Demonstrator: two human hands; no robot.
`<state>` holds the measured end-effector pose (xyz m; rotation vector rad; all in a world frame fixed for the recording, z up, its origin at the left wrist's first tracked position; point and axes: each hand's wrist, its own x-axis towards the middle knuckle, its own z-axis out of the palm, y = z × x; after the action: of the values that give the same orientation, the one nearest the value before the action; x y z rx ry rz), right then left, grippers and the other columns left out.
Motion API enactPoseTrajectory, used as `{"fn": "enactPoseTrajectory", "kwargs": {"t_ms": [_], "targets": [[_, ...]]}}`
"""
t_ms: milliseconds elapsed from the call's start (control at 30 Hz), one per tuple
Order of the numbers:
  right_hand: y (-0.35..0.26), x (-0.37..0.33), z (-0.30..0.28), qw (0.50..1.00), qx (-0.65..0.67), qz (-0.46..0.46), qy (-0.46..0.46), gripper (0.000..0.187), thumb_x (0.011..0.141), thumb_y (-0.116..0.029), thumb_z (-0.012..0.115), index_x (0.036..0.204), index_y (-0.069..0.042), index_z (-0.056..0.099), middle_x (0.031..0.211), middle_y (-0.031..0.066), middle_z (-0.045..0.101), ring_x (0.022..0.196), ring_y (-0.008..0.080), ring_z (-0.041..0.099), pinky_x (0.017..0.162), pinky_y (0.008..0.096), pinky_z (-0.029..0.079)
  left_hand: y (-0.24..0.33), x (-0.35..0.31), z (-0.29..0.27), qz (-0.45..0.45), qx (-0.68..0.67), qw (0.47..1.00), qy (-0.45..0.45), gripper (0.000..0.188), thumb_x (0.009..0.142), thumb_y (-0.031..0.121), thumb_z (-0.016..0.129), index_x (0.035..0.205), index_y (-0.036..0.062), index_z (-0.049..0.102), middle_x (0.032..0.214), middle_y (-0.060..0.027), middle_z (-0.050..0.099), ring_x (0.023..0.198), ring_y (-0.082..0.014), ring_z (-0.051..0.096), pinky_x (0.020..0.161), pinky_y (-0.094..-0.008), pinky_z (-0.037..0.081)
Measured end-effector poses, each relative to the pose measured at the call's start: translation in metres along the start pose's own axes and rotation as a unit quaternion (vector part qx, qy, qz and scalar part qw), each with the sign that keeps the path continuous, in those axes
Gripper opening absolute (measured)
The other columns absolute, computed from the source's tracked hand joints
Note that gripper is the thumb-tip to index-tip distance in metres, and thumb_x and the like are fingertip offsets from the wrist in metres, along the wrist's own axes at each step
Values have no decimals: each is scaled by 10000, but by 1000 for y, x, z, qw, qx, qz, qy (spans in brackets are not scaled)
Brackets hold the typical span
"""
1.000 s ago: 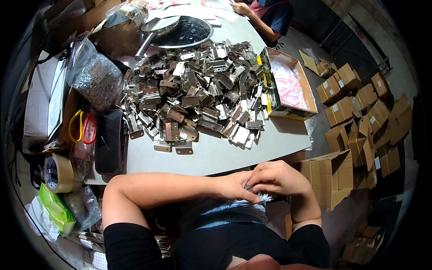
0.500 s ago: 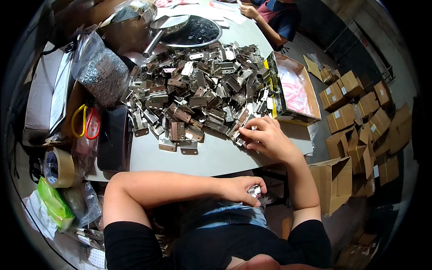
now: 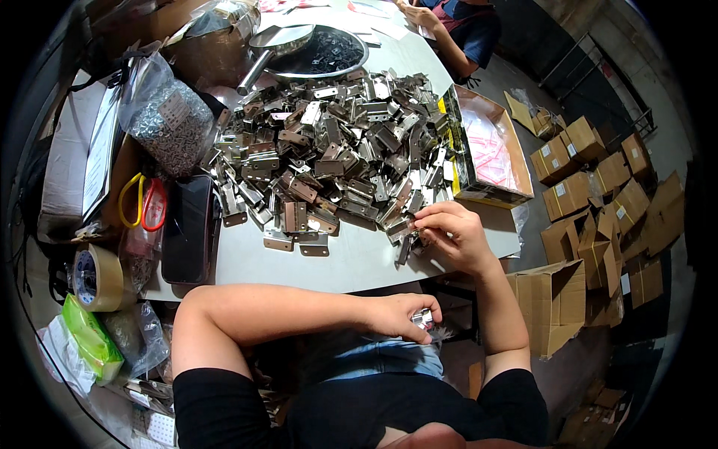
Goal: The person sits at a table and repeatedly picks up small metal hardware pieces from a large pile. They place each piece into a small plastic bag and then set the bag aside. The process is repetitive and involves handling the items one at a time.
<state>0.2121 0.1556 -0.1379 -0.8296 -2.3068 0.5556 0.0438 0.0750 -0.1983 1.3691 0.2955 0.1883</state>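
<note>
A big heap of metal brackets [image 3: 329, 161], bent plates with small holes, covers the middle of the table. At its near right edge is my right hand [image 3: 458, 236], fingers curled and fingertips closed on a metal bracket [image 3: 416, 202] mostly hidden by them. A loose bracket [image 3: 403, 251] lies just below those fingertips. Close to my body, over the lap, my left hand [image 3: 400, 314] is closed around shiny metal pieces [image 3: 422, 319]. A bit of clear plastic shows beside them, and my fingers hide the rest.
Right of the heap stands an open carton [image 3: 516, 191] of clear, pink-marked bags. Behind is a metal bowl [image 3: 359, 63] of dark parts with a scoop [image 3: 258, 71]. A phone [image 3: 187, 232], scissors [image 3: 153, 206], tape [image 3: 101, 277] and a screw bag [image 3: 168, 123] line the left. A co-worker [image 3: 464, 34] sits opposite.
My right hand has shifted slightly right, away from the heap, its fingers drawn closer together. A bracket below the fingertips now shows more upright. My left hand has stayed put.
</note>
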Motion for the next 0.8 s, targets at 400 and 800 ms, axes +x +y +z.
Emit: {"fn": "enactPoseTrajectory", "kwargs": {"t_ms": [400, 800], "targets": [[-6, -6, 4, 972, -101, -184, -110, 130, 748, -123, 762, 858, -97, 698, 1075, 39, 685, 968, 266, 625, 811, 395, 493, 2, -1, 2, -7, 9, 1000, 10, 472, 830, 209, 751, 1199, 45, 506, 971, -21, 567, 908, -120, 530, 819, -276, 446], [-21, -9, 11, 972, -101, -163, -132, 262, 732, -143, 753, 974, -94, 666, 1031, 45, 623, 1028, 243, 585, 885, 383, 458, 0, 0, 2, -18, -29, 999, 10, 516, 830, 218, 747, 1243, 30, 501, 989, -48, 559, 922, -138, 526, 832, -280, 447]]}}
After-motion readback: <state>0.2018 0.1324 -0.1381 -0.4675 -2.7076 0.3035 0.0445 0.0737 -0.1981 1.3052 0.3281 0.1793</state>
